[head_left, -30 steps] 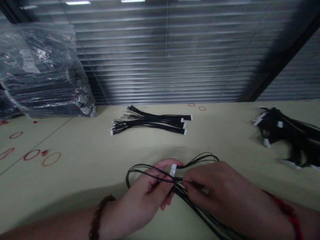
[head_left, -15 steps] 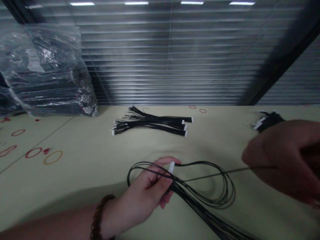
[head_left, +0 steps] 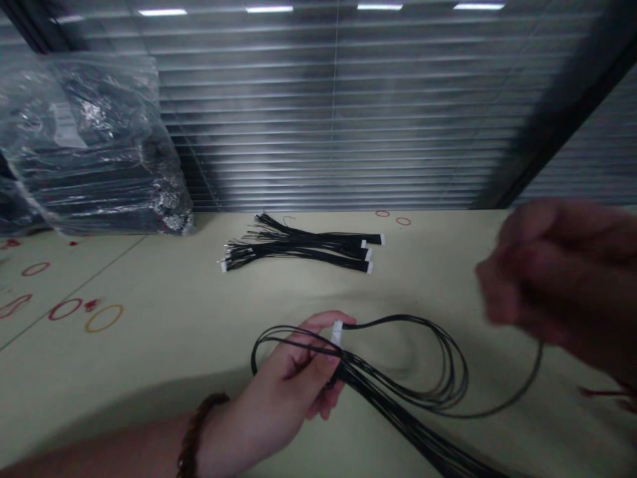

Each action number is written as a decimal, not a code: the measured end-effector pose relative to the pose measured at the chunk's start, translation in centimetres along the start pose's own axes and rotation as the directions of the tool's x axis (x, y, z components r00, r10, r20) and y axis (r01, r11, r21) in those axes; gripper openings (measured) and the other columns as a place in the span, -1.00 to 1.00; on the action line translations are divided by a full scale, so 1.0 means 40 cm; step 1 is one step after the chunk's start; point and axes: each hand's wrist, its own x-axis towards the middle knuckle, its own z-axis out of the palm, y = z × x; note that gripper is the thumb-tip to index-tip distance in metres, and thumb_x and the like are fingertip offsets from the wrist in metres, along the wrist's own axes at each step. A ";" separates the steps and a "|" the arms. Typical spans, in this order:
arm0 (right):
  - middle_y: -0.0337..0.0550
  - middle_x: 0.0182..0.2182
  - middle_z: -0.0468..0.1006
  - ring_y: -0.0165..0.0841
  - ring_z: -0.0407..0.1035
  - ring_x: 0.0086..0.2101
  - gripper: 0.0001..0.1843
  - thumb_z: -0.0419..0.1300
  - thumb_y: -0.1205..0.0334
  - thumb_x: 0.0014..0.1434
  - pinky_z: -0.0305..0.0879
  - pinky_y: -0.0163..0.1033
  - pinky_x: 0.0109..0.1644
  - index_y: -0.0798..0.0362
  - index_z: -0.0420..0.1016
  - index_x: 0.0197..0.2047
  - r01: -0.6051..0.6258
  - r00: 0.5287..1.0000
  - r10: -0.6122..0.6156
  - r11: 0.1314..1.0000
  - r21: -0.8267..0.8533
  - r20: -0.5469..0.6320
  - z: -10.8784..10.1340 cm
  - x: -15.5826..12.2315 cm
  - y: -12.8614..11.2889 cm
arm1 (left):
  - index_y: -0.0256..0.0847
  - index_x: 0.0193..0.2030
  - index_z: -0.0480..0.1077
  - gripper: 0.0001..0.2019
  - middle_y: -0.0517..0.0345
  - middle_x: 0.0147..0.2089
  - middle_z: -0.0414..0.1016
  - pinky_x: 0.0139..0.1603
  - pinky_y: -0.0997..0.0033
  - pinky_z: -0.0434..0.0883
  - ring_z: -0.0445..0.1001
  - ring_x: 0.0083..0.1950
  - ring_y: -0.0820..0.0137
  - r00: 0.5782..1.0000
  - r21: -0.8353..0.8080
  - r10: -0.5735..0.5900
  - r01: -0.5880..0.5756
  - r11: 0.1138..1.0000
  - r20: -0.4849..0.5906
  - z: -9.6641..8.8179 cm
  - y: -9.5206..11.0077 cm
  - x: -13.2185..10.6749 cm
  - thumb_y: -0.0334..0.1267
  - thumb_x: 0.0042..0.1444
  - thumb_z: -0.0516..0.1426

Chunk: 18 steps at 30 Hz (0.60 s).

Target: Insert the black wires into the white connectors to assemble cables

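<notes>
Wire bundle point(head_left: 378, 398) lies looped on bench point(head_left: 149, 345); left hand point(head_left: 293, 378) pinches it beside white connector point(head_left: 337, 330). Right hand point(head_left: 557, 279) blurred; grip cannot be told.

Window: grey horizontal slatted blinds point(head_left: 323, 119) cover the whole back wall, closed, with a dull sheen in bands.
Frame: a dark slanted post point(head_left: 562, 106) crosses the blinds at the right, down to the table's far edge.
Light: white ceiling strip lamps point(head_left: 269, 8) line the top edge; the room is dim.
Table: a pale yellow-green matte table top point(head_left: 149, 358) spans the full width.
</notes>
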 end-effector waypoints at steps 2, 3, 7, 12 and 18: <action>-0.32 -0.58 0.41 -0.55 0.27 -0.61 -0.79 0.05 0.17 0.26 0.09 -0.44 -0.60 0.03 0.35 -0.39 0.043 0.989 -0.040 0.999 -0.015 0.141 0.057 -0.021 -0.024 | -0.28 0.10 0.16 -0.48 0.35 -0.61 0.22 -0.63 0.56 0.05 0.15 -0.62 0.54 1.000 -0.021 0.012 -0.012 1.000 0.005 0.000 -0.003 -0.002 0.03 0.14 0.13; -0.32 -0.56 0.41 -0.53 0.28 -0.58 -0.84 0.06 0.23 0.25 0.12 -0.41 -0.55 0.03 0.36 -0.37 0.090 0.983 -0.075 0.992 -0.084 0.167 0.084 -0.030 -0.032 | -0.27 0.09 0.17 -0.48 0.35 -0.61 0.23 -0.63 0.56 0.05 0.15 -0.63 0.54 1.000 -0.034 0.021 -0.020 0.999 0.014 0.000 -0.005 -0.002 0.04 0.14 0.14; -0.27 -0.49 0.41 -0.46 0.28 -0.50 -0.85 0.01 0.36 0.24 0.11 -0.31 -0.43 0.07 0.36 -0.34 0.236 0.961 -0.189 0.941 -0.242 0.203 0.151 -0.058 -0.037 | -0.20 0.06 0.23 -0.55 0.34 -0.59 0.22 -0.62 0.56 0.09 0.15 -0.63 0.56 0.995 -0.094 0.068 -0.062 0.994 0.067 -0.002 -0.012 -0.003 0.02 0.15 0.14; -0.28 -0.52 0.34 -0.47 0.22 -0.51 -0.86 0.01 0.40 0.20 0.08 -0.33 -0.43 0.08 0.30 -0.39 0.312 0.946 -0.277 0.922 -0.229 0.170 0.148 -0.065 -0.034 | -0.15 0.05 0.27 -0.63 0.33 -0.57 0.22 -0.61 0.57 0.09 0.16 -0.61 0.56 0.991 -0.111 0.097 -0.087 0.990 0.091 -0.002 -0.014 -0.004 -0.03 0.19 0.12; -0.29 -0.52 0.32 -0.48 0.21 -0.50 -0.86 -0.01 0.41 0.20 0.08 -0.32 -0.41 0.07 0.28 -0.38 0.318 0.943 -0.284 0.920 -0.227 0.172 0.145 -0.065 -0.033 | -0.14 0.04 0.28 -0.64 0.33 -0.57 0.23 -0.62 0.58 0.07 0.15 -0.62 0.57 0.991 -0.132 0.099 -0.087 0.987 0.087 0.000 -0.010 -0.004 -0.03 0.18 0.13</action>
